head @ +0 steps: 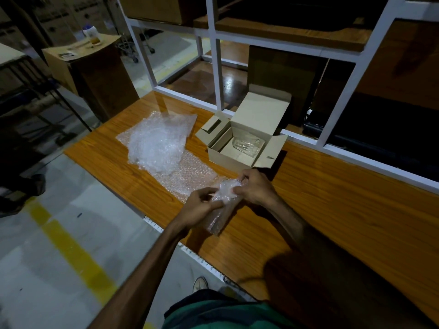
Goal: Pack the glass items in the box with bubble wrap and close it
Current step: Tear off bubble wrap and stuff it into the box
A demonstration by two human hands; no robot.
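Both hands work at a bubble-wrapped bundle [222,205] lying on the wooden table [332,198] near its front edge. The left hand [200,208] curls its fingers round the bundle's side, and the right hand [253,187] pinches the wrap at its far end. Just beyond, the cardboard box [240,148] stands open with its flaps spread — a bare drinking glass [247,144] lies on its side inside. To the left, a crumpled heap of bubble wrap [156,143] rests on a flat sheet [190,176] of the same. No label or writing can be read on the box — the printing on the cartons at the far left is too blurred to make out.
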